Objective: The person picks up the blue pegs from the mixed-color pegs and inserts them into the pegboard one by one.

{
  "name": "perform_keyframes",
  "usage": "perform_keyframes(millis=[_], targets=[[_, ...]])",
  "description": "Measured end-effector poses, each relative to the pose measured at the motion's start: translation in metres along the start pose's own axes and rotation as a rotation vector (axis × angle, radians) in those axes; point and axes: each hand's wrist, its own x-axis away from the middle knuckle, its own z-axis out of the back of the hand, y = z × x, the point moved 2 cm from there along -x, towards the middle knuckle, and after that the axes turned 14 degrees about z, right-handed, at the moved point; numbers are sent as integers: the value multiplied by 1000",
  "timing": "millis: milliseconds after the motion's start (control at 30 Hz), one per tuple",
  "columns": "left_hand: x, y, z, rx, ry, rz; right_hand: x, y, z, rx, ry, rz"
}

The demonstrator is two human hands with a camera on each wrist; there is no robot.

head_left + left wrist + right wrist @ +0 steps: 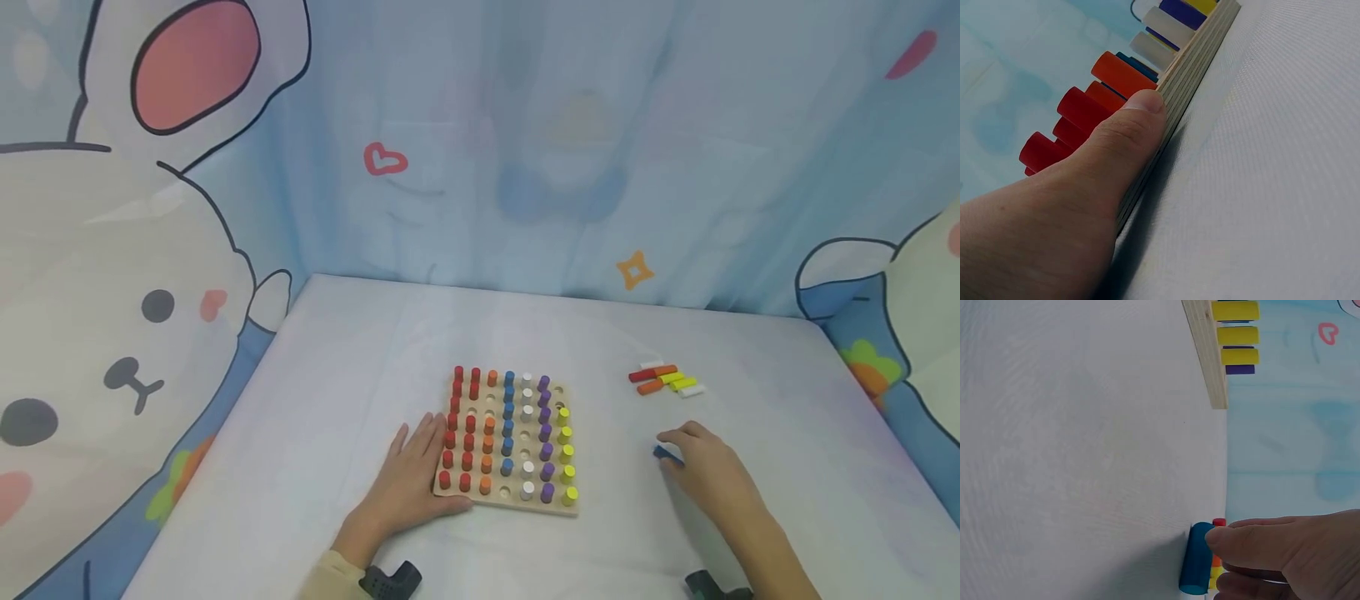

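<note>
My left hand (405, 483) lies against the near left corner of a wooden pegboard (555, 511). Its fingers stretch along the left side, and the thumb (1138, 115) rests on the near edge. Upright pegs stand in rows by colour: red, orange, blue, white, purple and yellow, with several bare holes among them. To the right of the board, my right hand (708, 475) pinches a blue peg (1196, 559) between thumb and fingers, low over the white cloth. The peg is tilted, and the fingertips behind it are partly hidden in the right wrist view.
Beyond my right hand lies a loose group of pegs, including a red peg (642, 377), an orange peg (649, 387), a yellow peg (683, 384) and a white peg (693, 391). A blue printed curtain (465, 225) hangs behind the white-covered table (360, 350).
</note>
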Motion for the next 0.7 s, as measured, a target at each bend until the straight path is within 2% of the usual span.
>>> perform_keyframes(millis=[233,700], targets=[[-2,1,0,-1,8,-3,-5,2,-2,18,-60,0],[0,-1,-1,-15,26,-11,-8,4,-5,19,-101,11]])
